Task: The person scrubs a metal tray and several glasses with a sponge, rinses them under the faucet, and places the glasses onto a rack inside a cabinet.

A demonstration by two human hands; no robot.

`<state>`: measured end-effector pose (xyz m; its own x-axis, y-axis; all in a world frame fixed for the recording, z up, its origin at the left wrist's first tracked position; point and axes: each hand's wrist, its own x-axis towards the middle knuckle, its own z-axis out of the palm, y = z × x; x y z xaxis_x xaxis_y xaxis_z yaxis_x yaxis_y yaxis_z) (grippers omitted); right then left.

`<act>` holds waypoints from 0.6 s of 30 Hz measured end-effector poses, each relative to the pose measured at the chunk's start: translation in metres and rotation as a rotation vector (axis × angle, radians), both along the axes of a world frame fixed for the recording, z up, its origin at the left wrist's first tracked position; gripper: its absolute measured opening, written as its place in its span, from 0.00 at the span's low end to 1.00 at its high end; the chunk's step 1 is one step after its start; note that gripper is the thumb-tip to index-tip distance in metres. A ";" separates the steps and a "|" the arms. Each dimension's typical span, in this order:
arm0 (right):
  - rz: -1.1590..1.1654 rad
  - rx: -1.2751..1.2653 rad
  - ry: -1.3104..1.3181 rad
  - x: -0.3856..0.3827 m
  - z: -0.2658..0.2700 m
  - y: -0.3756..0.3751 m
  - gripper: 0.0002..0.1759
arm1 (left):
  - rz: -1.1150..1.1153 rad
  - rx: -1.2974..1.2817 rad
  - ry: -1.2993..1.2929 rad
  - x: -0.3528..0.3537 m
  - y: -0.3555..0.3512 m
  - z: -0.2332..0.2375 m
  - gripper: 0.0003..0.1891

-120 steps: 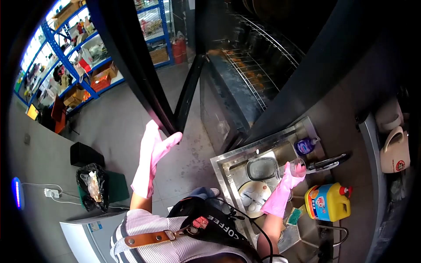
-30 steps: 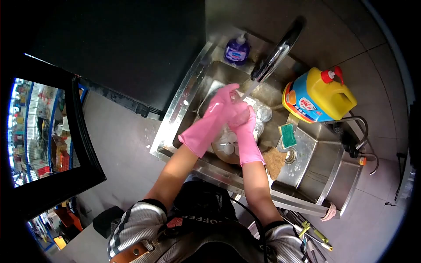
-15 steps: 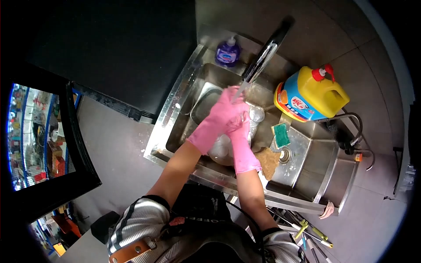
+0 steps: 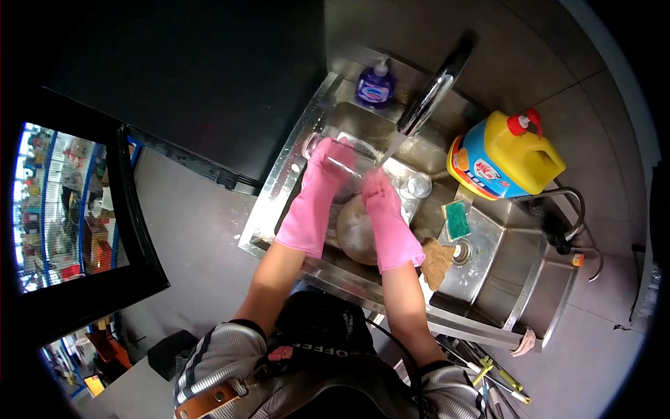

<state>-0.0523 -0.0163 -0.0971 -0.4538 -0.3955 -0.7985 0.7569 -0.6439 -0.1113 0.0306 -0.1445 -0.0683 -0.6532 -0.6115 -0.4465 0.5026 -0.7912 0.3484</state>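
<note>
My left hand (image 4: 331, 162), in a pink rubber glove, grips a clear cup (image 4: 312, 144) over the left basin. Part of the cup is hidden by the fingers. Under the stream from the tap (image 4: 427, 105), my pink-gloved right hand (image 4: 378, 187) is bunched up. Its fingers are blurred by motion, and whatever they hold is hidden. A round metal bowl (image 4: 356, 234) lies in the basin below the hands. Beside my right hand sits another clear cup (image 4: 418, 186) in the basin.
A purple soap bottle (image 4: 375, 84) stands behind the basin. To the right are a large yellow detergent jug (image 4: 506, 157), a green-and-yellow sponge (image 4: 457, 220) and a brown cloth (image 4: 437, 264) near the drain (image 4: 461, 252). A dark panel (image 4: 209, 84) borders the sink's left.
My hands were together under the tap and have parted. The left has moved left with the clear cup; the right remains beneath the water. The view has shifted slightly.
</note>
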 end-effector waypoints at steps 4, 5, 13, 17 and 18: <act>0.084 0.010 0.096 -0.010 0.009 -0.002 0.14 | -0.051 0.254 -0.032 0.008 0.020 0.038 0.30; 0.084 0.113 0.064 -0.013 0.034 -0.004 0.13 | -0.050 0.306 -0.046 0.003 0.024 0.045 0.30; 0.319 0.431 0.726 -0.023 0.051 -0.010 0.08 | -0.218 0.708 0.121 -0.004 0.032 0.004 0.36; 0.270 0.364 0.696 -0.016 0.047 0.056 0.09 | -0.090 0.327 0.199 -0.053 0.057 -0.035 0.23; 0.249 0.400 0.689 -0.013 0.048 0.067 0.10 | -0.177 0.408 0.400 -0.059 0.058 -0.053 0.20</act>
